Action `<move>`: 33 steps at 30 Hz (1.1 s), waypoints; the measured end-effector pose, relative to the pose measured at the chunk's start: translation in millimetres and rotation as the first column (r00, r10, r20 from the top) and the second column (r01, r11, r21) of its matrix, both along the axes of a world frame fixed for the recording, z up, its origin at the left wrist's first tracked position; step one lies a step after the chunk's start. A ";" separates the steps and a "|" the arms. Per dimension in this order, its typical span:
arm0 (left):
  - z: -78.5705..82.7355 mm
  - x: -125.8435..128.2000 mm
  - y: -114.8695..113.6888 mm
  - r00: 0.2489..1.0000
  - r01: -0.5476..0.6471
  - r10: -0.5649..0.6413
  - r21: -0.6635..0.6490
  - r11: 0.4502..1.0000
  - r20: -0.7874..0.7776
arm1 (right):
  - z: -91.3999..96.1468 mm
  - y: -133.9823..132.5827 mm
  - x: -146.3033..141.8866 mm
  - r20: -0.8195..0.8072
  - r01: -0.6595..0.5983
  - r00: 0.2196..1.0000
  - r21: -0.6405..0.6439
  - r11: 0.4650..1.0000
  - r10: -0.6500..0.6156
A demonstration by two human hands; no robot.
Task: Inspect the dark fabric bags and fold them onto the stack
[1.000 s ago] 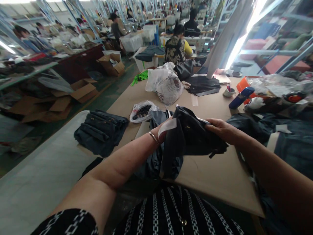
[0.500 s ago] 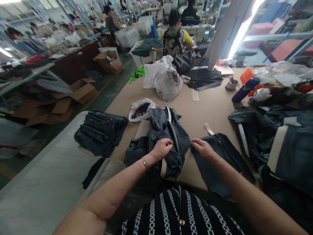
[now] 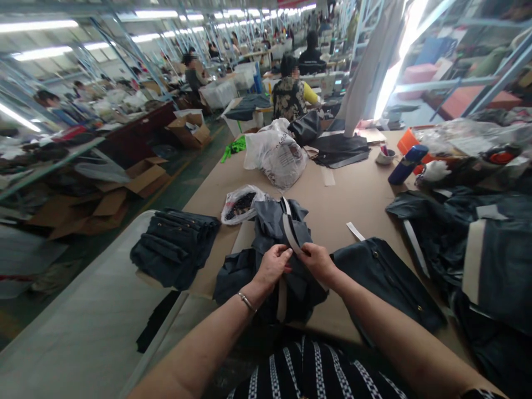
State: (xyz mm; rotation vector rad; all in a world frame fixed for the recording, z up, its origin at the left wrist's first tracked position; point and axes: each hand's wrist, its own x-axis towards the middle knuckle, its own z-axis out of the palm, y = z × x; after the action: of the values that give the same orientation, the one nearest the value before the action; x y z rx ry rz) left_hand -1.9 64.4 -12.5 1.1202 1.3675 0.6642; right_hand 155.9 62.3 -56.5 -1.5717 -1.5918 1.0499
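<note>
- Fingers (image 3: 306, 252) of the right hand (image 3: 319, 261) are drawn in narrowly, and a pale strip (image 3: 290, 227) is held at their tips.
- The left hand (image 3: 271, 267) is kept just beside the right, with its fingers curled and its thumb brought near the index finger; whether anything is pinched there cannot be told.
- The pale strip is laid along dark cloth (image 3: 266, 221), its upper end pointed away from the person and its lower part hidden by the right hand.
- The dark cloth is heaped in loose folds under the 2 hands, near the front edge of a brown-topped table (image 3: 347, 205).
- A metal bracelet (image 3: 247, 302) is worn on the left wrist.
- Beside the right forearm, a flat dark panel (image 3: 384, 280) is spread on the table; 2 round metal fittings can be seen on it.
- To the left of the heap, a stack of folded dark pieces (image 3: 172, 246) is set down.
- Beyond the heap, a small plastic bag (image 3: 261, 195) is filled with dark bits, and a larger plastic bag (image 3: 286, 158) is placed farther back.
</note>
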 end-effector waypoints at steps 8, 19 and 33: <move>44.2 11.3 -4.4 0.981 -0.097 0.115 -0.121 0.988 0.157 | 35.0 -17.8 -25.0 0.031 -0.054 0.998 0.075 0.996 0.052; 69.1 -7.4 -16.5 0.854 0.121 0.017 -0.230 0.966 0.519 | 31.8 -12.0 24.1 -0.220 0.091 0.971 -0.036 0.995 -0.097; 93.1 -41.4 37.3 0.860 0.278 -0.189 -0.124 0.953 0.474 | 107.4 -57.8 41.8 -0.472 -0.224 0.865 -0.060 0.973 0.170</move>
State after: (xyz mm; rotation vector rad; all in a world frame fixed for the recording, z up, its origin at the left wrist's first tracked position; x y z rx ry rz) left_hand -43.2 101.7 80.6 0.8864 0.8502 0.5612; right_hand 197.7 4.4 50.8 -1.1189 -1.3912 1.5221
